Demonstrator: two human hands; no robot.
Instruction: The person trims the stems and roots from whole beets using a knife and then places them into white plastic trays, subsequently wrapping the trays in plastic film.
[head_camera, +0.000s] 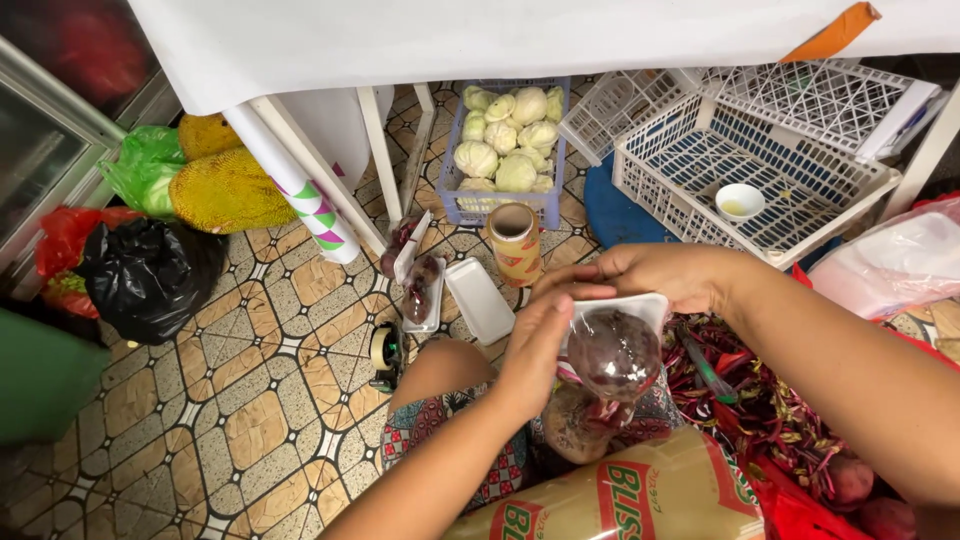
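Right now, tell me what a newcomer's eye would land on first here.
At centre, both hands, left hand and right hand, hold a white foam tray with a dark red beet under clear wrap. Behind them on the tiled floor stands a blue crate of pale green cabbages, with a yellow jackfruit at left.

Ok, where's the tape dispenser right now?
In the head view the tape dispenser sits on the tiled floor, left of the person's knee, just below the wrapped tray and well left of both hands.
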